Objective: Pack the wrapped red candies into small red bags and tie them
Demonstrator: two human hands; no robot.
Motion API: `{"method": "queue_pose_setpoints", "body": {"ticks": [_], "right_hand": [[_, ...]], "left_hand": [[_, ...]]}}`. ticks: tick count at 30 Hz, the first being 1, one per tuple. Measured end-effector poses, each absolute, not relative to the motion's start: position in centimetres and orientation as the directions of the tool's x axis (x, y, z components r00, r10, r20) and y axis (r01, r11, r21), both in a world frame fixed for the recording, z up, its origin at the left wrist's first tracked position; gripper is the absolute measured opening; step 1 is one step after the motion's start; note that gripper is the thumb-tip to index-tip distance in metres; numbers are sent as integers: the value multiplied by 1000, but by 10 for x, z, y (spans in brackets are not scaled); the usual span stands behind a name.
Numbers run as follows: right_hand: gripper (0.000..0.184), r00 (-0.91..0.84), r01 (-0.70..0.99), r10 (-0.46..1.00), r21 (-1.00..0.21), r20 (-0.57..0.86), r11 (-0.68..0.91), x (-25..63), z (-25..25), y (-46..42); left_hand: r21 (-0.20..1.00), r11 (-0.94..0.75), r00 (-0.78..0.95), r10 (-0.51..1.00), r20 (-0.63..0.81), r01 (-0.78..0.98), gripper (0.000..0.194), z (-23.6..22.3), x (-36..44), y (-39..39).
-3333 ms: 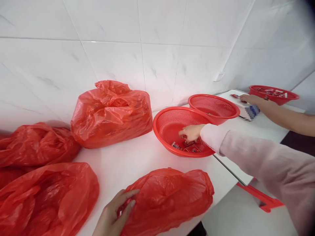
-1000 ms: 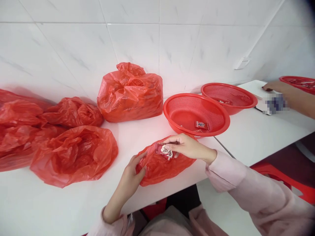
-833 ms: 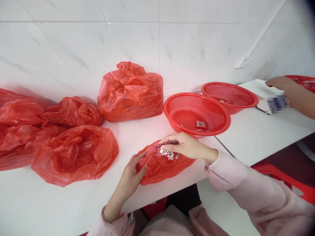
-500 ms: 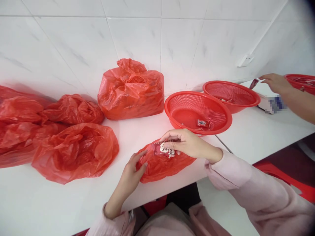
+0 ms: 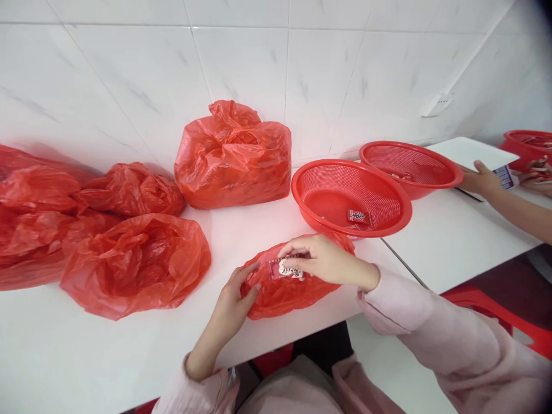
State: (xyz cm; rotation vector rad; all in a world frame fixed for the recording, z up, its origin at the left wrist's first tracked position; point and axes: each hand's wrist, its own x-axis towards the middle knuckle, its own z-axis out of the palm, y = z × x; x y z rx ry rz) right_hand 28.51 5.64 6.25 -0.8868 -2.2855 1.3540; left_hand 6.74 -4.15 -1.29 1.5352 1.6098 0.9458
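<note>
A small dark-red packet (image 5: pixel 275 271) with white and black lettering is pinched between the thumb and fingers of my right hand (image 5: pixel 321 261). It is held just over a crumpled red plastic bag (image 5: pixel 280 299) lying at the table's front edge. At the bag's left rim rests my left hand (image 5: pixel 230 299), thumb and fingers apart, touching the plastic. Behind my right hand stands a red perforated basket (image 5: pixel 317 178) with a few printed packets (image 5: pixel 359 217) on its bottom.
A second red basket (image 5: pixel 379 152) sits behind the first. To the left are an open red bag (image 5: pixel 181 276) and bunched red bags (image 5: pixel 34 230); a full red bag (image 5: pixel 233 172) leans near the wall. At right, a co-worker's hand (image 5: pixel 480 179) is beside a white tray (image 5: pixel 474 152).
The packet in my right hand has tilted slightly; my left hand stays by the bag. The co-worker's hand has moved down to the far basket's rim, and the white tray now shows.
</note>
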Motion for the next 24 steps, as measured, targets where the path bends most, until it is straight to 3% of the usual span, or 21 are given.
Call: {"method": "queue_pose_setpoints", "body": {"ticks": [4,8,10,12,15,17,19,24], "right_hand": [[23,-731,500,682,-666,19,554,283,52,57],[28,-609,535,776,-636,165,555,309,83,93],[31,-507,648,838,-552,201,524,334,98,127],[41,-431,812,899,-401,77,424,364,100,166],[89,-253,967,907,-115,-335,227,407,78,210],[104,-220,975,842,-70,-493,213,426,57,226],[97,-261,964,795,-107,-548,243,436,41,232],[54,-321,947,723,-181,-612,267,433,33,234]], "left_hand": [[880,12,-45,999,10,475,43,-15,66,-41],[875,28,-54,999,-2,483,44,-18,64,-41],[872,36,-59,998,-9,488,44,-19,64,-41],[871,40,-63,998,-10,489,43,-19,65,-42],[880,30,-66,998,1,473,42,-19,65,-43],[883,22,-64,998,9,468,41,-20,64,-43],[881,21,-64,998,10,472,41,-21,62,-43],[873,37,-61,998,-8,486,42,-22,59,-42]]}}
